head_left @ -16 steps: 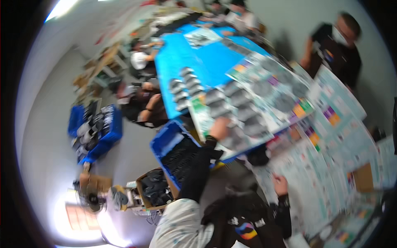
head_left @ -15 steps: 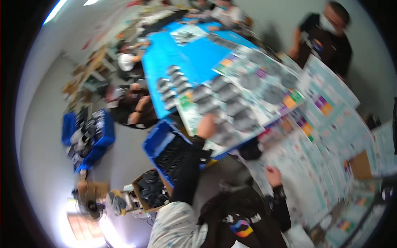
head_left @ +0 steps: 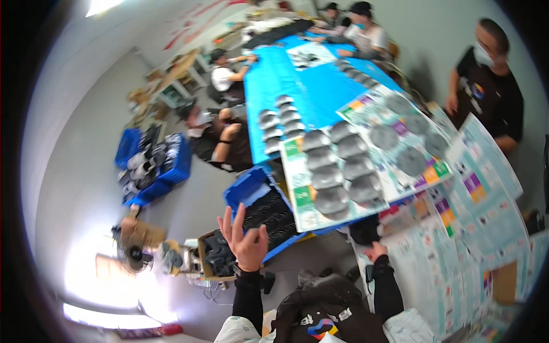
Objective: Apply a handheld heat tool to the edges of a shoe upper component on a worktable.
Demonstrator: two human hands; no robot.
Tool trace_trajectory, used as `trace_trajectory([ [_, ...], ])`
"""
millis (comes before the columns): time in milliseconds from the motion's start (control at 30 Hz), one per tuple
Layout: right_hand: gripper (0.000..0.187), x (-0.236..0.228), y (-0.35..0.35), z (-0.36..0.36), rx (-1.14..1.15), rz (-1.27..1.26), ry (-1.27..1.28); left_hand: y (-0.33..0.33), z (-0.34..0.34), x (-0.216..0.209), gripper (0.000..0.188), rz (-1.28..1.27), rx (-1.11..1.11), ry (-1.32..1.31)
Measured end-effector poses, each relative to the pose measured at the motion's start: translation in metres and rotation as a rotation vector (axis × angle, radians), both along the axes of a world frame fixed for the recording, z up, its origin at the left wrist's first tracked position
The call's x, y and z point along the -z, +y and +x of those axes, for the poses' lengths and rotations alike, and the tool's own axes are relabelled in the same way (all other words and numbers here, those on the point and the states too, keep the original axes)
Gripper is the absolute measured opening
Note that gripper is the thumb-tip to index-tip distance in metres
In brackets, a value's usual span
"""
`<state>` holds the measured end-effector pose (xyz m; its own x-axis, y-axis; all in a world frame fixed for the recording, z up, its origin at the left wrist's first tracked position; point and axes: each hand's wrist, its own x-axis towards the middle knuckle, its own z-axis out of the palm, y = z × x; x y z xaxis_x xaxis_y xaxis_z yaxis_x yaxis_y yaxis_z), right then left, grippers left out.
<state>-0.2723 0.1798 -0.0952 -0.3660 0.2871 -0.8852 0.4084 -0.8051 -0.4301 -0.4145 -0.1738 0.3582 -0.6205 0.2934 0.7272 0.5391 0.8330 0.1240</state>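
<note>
Head view: left hand spreads its fingers near a blue crate; right hand's are unclear.

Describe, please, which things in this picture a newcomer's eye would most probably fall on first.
Probably first would be the long table with a bright blue cover, stretching away at upper centre. On its near end, rows of dark grey, curved, shiny pieces lie on a white printed sheet. Lower left of these, the wearer's bare left hand stands out, fingers up, in front of a blue plastic crate of black pieces.
</note>
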Motion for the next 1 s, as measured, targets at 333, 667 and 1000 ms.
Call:
trace_trajectory([
  [333, 0.019, 0.004, -0.006, -0.019, 0.141, 0.476, 0.186, -0.030, 0.036, 0.054, 0.019, 0.097, 0.156, -0.270],
  [667, 0.026, -0.148, -0.052, 0.065, 0.081, 1.321, 0.163, 0.001, 0.071, 0.167, 0.066, 0.231, 0.546, -1.042],
  [1000, 0.030, -0.300, -0.252, 0.116, -0.247, 1.453, 0.176, -0.004, 0.136, 0.161, 0.061, 0.439, 0.647, -1.213],
])
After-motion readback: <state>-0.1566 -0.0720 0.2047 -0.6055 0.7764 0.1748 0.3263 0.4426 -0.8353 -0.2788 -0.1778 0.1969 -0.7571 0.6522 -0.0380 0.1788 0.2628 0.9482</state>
